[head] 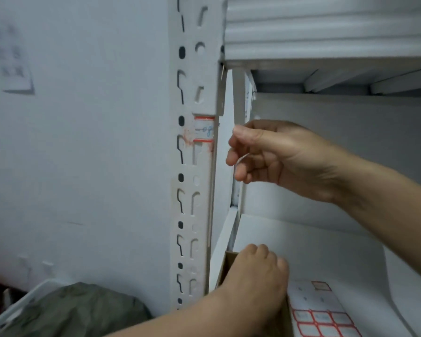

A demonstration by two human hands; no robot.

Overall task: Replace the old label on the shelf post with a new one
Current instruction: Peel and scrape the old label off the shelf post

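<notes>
On my feed the right hand point(277, 159) is raised with its fingers curled in and the thumb stretched above them. A pale sliver shows among the fingertips, but I cannot tell whether they pinch anything. Just left of those fingertips, level with the thumb and not touching it, the old label point(204, 129) sticks to the front face of the shelf post point(192, 215). Its two red bands run crosswise to the post, one above the other, with blue handwriting reading left to right between them. Red smears mark the metal around it. The post's long axis stands upright, its slots running above and below the label.

Below the right hand, the left hand point(258, 276) lies knuckles-up over the corner of a cardboard box point(229, 261). Its fingertips are hidden, so I cannot tell its hold, nor what the box contains. Just right of that hand lies a label sheet point(323, 314) of red-bordered blanks. Far to its left, a white basket point(17, 310) holds an olive-green cloth point(83, 310).
</notes>
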